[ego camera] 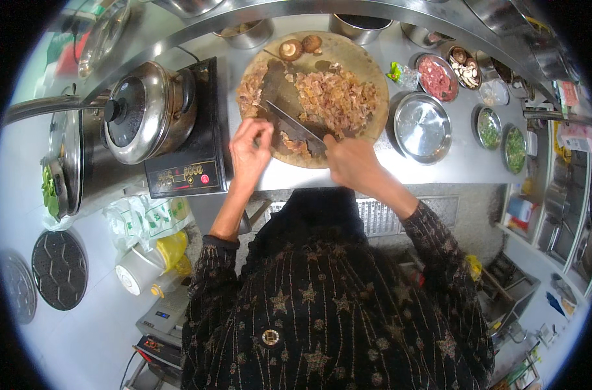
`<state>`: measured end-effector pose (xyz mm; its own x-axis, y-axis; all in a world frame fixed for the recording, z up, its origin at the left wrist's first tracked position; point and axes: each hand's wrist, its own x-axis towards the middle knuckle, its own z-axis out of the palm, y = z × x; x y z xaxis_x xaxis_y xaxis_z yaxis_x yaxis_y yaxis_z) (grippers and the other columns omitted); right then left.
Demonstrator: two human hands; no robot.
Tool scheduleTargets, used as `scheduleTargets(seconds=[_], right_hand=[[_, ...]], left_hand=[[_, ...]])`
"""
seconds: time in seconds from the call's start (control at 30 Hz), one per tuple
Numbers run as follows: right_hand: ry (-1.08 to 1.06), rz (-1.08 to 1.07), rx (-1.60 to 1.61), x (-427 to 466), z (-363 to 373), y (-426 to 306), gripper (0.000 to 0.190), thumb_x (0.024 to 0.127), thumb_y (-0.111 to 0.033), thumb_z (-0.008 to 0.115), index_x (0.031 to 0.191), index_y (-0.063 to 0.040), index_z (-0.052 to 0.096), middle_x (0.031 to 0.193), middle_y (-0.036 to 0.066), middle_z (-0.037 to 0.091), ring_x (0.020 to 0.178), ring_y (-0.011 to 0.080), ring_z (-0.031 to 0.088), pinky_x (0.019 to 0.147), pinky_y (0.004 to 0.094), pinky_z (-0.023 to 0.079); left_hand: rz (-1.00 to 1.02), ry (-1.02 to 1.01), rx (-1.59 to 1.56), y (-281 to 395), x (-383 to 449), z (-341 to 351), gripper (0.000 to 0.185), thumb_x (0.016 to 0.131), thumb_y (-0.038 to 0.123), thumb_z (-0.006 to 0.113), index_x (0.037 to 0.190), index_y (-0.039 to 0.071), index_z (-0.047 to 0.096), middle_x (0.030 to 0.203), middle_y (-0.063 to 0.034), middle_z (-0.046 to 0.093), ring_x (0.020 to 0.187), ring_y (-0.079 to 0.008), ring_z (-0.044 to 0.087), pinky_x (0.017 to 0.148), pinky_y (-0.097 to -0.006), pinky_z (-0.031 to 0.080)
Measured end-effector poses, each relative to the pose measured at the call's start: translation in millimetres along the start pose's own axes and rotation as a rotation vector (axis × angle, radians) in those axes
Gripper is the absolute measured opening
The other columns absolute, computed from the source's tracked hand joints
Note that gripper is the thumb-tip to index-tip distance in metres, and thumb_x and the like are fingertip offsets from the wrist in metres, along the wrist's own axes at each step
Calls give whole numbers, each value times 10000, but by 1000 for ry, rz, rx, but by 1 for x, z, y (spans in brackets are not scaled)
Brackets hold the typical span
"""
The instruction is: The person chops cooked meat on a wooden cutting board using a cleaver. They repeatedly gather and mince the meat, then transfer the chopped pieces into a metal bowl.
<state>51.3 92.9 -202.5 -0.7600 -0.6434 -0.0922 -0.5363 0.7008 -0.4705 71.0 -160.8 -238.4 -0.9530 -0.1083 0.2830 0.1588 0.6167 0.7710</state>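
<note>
My right hand grips a kitchen knife at the near right of a round wooden chopping board. Its blade slants up and left over the board, between the chopped pieces. My left hand is at the board's left edge, fingers curled; whether anything small is between them is hidden. A large heap of chopped brownish food, possibly meat, covers the board's right half. A smaller pile lies at the left, just beyond my left hand. Loose pieces lie below the blade. Two whole mushrooms rest at the far edge.
At left, a lidded steel pot stands on a black induction cooker. Right of the board are a shiny steel bowl, a dish of raw meat, sliced mushrooms and chopped greens. A metal rail crosses the far side.
</note>
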Motion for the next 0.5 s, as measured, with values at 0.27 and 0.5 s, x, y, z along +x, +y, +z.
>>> scheduleTargets(seconds=[0.27, 0.5], right_hand=[[183, 141, 19, -2, -10, 26, 155, 939, -140, 629, 994, 3, 606, 664, 229, 660, 639, 462, 671, 575, 564, 525], [147, 164, 62, -6, -13, 22, 128, 867, -73, 628, 935, 35, 616, 648, 245, 660, 641, 451, 690, 594, 555, 542]], left_hand=[[399, -312, 182, 4, -12, 27, 204, 798, 37, 792, 988, 57, 719, 1036, -87, 700, 1001, -310, 651, 832, -416, 532], [179, -14, 189, 3, 7, 69, 177, 771, 74, 817, 860, 85, 664, 853, -56, 587, 842, -282, 611, 722, -417, 500]])
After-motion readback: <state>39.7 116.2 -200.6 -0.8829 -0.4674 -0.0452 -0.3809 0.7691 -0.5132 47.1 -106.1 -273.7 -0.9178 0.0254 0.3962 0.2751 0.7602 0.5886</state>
